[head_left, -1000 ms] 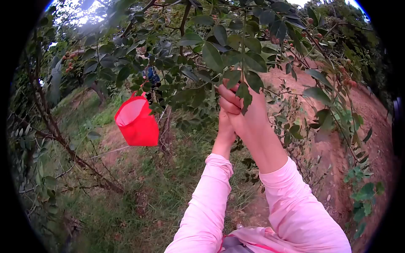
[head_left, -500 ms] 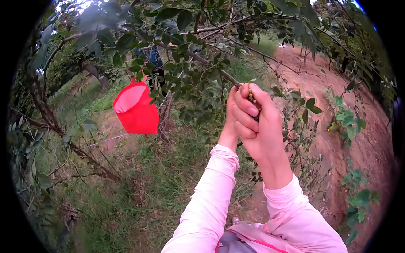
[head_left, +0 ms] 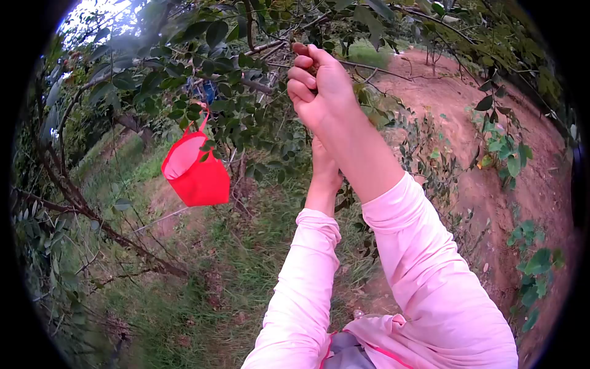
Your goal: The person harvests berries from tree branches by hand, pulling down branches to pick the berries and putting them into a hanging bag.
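Observation:
My right hand point(head_left: 322, 86) is raised among the leaves at the top middle. Its fingers are curled closed around a small brownish cluster of berries, mostly hidden in the palm. Below it, my left hand point(head_left: 324, 165) is upright behind my right forearm, which hides its fingers. A woody branch point(head_left: 255, 85) runs from the left toward my right hand and passes out of sight behind it. Green leaves hang around both hands. A red open-topped bag point(head_left: 200, 181) hangs by its handles from the tree, left of my hands.
Brown bare branches point(head_left: 117, 224) cross the left side. Grass point(head_left: 203, 307) covers the ground below, and a reddish dirt bank point(head_left: 442, 117) slopes at the right with leafy vines point(head_left: 534, 264). Part of something blue point(head_left: 209, 92) shows behind the leaves.
My right hand has moved up and left along the branch, away from beside my left hand. My right forearm now covers the left hand's fingers. The view has shifted slightly.

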`<state>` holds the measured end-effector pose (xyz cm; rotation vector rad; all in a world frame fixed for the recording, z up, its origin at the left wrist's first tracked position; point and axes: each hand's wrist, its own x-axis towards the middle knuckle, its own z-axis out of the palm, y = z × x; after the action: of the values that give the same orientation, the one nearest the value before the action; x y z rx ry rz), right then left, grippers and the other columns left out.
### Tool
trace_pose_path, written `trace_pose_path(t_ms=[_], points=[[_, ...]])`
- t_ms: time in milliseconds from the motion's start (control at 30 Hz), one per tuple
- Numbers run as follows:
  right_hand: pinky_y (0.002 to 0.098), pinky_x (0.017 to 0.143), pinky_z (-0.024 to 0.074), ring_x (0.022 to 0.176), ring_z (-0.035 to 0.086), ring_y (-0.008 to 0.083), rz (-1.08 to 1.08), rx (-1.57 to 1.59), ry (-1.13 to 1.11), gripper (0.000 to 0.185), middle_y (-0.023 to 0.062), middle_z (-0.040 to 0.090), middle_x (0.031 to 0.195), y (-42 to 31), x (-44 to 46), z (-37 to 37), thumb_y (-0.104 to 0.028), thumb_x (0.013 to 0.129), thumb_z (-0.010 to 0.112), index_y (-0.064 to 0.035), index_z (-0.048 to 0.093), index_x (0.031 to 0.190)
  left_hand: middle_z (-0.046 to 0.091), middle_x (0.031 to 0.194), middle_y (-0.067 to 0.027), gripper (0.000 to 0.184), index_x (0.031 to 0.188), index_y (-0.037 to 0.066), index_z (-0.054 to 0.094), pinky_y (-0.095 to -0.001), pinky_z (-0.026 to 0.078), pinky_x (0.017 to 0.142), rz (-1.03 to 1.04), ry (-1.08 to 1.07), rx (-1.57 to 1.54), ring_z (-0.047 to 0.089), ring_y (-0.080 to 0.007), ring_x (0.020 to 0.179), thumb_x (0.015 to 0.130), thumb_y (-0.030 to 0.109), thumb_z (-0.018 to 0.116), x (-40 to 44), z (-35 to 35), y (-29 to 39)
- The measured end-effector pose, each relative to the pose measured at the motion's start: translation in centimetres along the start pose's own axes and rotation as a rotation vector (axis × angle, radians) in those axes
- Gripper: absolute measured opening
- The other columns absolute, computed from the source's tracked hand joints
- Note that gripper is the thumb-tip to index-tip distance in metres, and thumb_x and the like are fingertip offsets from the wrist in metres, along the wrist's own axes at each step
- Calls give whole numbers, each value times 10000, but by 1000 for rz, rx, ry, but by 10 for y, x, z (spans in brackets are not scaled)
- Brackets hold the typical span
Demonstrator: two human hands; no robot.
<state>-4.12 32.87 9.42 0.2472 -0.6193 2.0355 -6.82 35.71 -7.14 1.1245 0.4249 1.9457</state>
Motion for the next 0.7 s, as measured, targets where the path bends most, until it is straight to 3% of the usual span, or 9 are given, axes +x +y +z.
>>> trace_pose_path(t_ms=[267,367,700], points=[[244,390,186,471,299,82,-81,-80,359,281,-17,413,669,14,31,22,-318,1032,464,-76,492,892,611,1203,-78,372,1309,18,472,-346,534,877,10,24,-207,638,-191,1029,1002,222,524,-5,15,11],[240,392,186,468,295,80,-19,-83,172,318,-19,407,662,14,33,16,-348,1024,474,-74,506,867,614,1201,-78,360,1303,19,477,-343,534,873,-58,86,-74,638,-189,1029,999,207,527,-13,17,22],[222,375,206,477,317,62,-98,-280,-20,203,-6,453,726,15,16,0,-226,1008,493,-51,502,907,596,1176,-54,349,1296,44,468,-321,522,848,-55,63,-47,615,-160,1018,993,196,549,-13,-7,-4]])
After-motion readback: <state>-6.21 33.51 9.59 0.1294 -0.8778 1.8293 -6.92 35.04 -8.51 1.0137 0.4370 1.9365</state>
